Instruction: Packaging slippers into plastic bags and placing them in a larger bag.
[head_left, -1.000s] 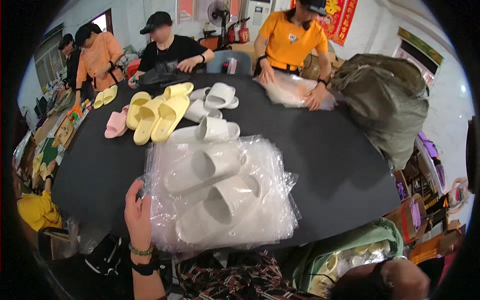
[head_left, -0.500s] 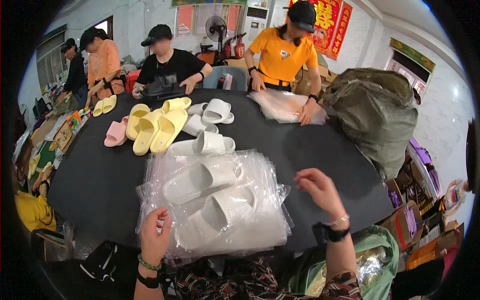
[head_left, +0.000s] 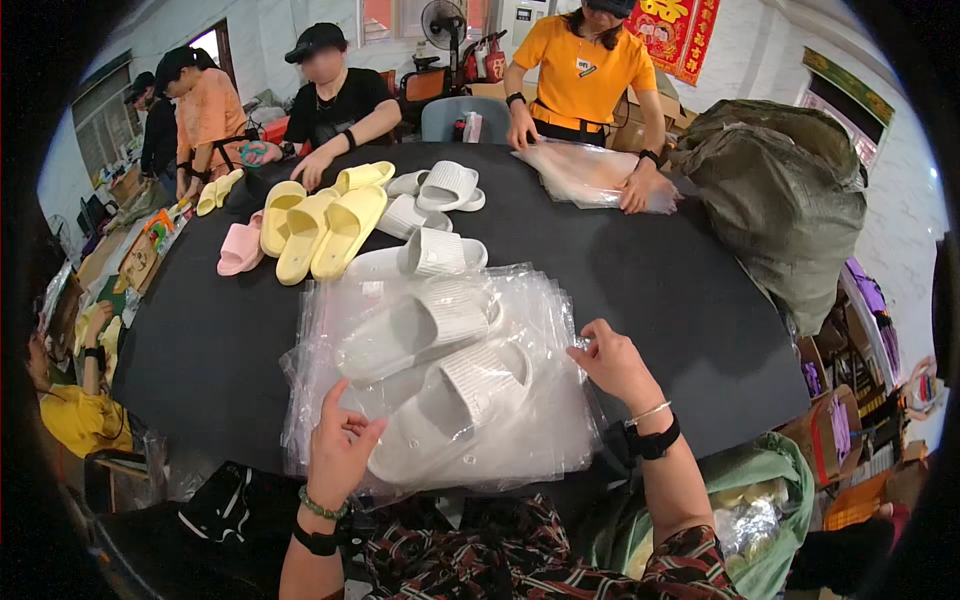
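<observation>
- Bench [head_left: 690, 300], dark-topped, beneath slippers and bags alike.
- Olive sack [head_left: 790, 210], bulky and slumped, at the far right edge of the bench.
- Stack of clear bags [head_left: 560, 430], at the near edge of the bench, sheets fanned unevenly at both sides.
- White slippers [head_left: 480, 385], a pair side by side on that stack, toes toward the upper right, film glinting around them; inside the top bag or under loose film, cannot tell. Step in hand, by judgement: handling the film around this pair. Next move apparently calling for a light hold on one thin, slick edge, with lower sheets left undisturbed.
- Yellow slippers [head_left: 345, 235], clustered beyond the stack and to the left, near loose white slippers [head_left: 435, 255].
- Left grip [head_left: 343, 445], spread, forefinger well apart from thumb, over the stack's near left part; nothing visibly pinched.
- Right grip [head_left: 615, 365], fingers curled, tips near the thumb at the stack's right edge; film pinched or merely brushed, cannot tell.
- Pink slippers [head_left: 240, 247], just left of the yellow ones.
- Green bead bracelet [head_left: 322, 507], around the left wrist.
</observation>
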